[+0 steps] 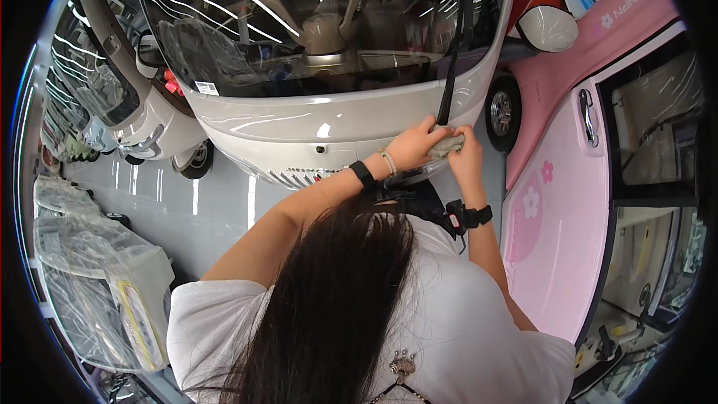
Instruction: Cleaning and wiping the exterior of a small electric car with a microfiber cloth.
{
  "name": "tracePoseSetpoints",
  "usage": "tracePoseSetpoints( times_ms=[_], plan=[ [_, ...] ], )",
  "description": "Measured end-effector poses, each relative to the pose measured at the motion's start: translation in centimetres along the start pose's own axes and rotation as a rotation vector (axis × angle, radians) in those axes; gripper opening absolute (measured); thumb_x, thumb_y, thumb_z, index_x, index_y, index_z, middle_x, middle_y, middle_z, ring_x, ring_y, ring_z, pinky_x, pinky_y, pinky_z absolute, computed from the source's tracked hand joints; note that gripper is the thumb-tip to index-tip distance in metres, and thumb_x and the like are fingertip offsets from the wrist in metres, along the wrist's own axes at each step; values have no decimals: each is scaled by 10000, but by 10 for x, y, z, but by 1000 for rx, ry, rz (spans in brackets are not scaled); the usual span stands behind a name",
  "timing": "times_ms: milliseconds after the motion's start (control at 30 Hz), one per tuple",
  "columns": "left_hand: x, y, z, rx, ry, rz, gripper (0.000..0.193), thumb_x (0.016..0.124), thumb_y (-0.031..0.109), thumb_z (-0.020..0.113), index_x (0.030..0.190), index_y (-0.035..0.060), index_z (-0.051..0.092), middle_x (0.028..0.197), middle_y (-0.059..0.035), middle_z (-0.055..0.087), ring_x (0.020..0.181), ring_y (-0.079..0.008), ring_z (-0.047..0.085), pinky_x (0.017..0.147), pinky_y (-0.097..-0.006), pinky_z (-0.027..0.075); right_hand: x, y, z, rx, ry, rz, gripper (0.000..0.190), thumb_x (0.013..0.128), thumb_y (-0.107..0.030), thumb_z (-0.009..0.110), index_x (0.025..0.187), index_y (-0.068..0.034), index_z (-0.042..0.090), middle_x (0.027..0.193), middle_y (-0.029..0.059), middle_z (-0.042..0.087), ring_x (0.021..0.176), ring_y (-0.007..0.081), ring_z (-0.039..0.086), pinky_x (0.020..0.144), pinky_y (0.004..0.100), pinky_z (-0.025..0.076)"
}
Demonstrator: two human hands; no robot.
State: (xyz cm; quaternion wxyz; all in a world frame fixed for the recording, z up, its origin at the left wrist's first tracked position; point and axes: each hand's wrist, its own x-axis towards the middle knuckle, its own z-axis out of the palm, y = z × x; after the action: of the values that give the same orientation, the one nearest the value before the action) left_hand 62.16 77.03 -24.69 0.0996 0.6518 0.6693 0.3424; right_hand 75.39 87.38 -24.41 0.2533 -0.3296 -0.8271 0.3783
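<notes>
Both of my hands meet at a crumpled grey cloth point(446, 146) over the front of a beige and white small vehicle point(314, 118). My left hand point(416, 143) has its fingers on the cloth's left and upper side, and a beaded bracelet and black band circle that wrist. On the cloth's right side, my right hand point(465, 149) grips it, with a black strapped device on the wrist. Just above the cloth is the lower end of a black windshield wiper point(449, 81), which runs up across the dark windshield point(269, 39). Whether fingers touch the wiper, I cannot tell.
A pink vehicle point(561, 224) with flower decals stands close on the right, near a black wheel point(502, 112). At left is another beige vehicle point(151, 123). A plastic-wrapped vehicle point(95, 280) stands lower left on the grey tiled floor point(224, 208). A white rounded mirror point(547, 28) juts out upper right.
</notes>
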Motion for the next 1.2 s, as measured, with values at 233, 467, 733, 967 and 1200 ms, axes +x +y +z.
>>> tracePoseSetpoints(
  times_ms=[233, 467, 733, 967, 1200],
  plan=[
    [-10, 1, -9, -67, -146, 10, 477, 727, 90, 672, 1173, 138, 511, 1004, -149, 480, 874, -380, 578, 730, -459, 490, -19, 9, 3, -10, -115, 96, 283, 695, 29, 571, 957, -62, 512, 861, 219, 624, 846, 438, 602, 704, 464, 476],
    [33, 10, -50, -5, 70, -8, 439, 734, 111, 673, 1148, 176, 545, 978, -111, 490, 889, -347, 577, 716, -438, 494, 24, -40, -22, 88, 73, -107, 287, 749, 43, 517, 1027, -28, 520, 953, 226, 614, 926, 415, 597, 787, 451, 472],
    [68, 8, -70, 5, 199, 83, 437, 690, 56, 668, 1108, 83, 542, 962, -133, 474, 853, -359, 569, 708, -436, 485, 51, -70, -26, 44, 180, -238, 295, 790, 8, 497, 1082, -2, 531, 1049, 201, 594, 983, 390, 572, 851, 440, 455],
    [57, 11, -61, 5, 259, 68, 455, 680, 65, 673, 1111, 80, 528, 969, -139, 476, 852, -371, 576, 707, -446, 489, 36, -74, -26, -10, 187, -283, 298, 798, -16, 511, 1095, -4, 530, 1038, 207, 581, 971, 399, 568, 845, 453, 458],
    [8, 0, -14, 10, 23, -8, 413, 717, 106, 663, 1093, 123, 495, 983, -129, 498, 811, -377, 592, 657, -470, 500, -3, -26, -3, -73, -27, -12, 253, 779, -64, 570, 1013, -22, 484, 1030, 224, 575, 901, 443, 574, 776, 488, 471]
  ],
)
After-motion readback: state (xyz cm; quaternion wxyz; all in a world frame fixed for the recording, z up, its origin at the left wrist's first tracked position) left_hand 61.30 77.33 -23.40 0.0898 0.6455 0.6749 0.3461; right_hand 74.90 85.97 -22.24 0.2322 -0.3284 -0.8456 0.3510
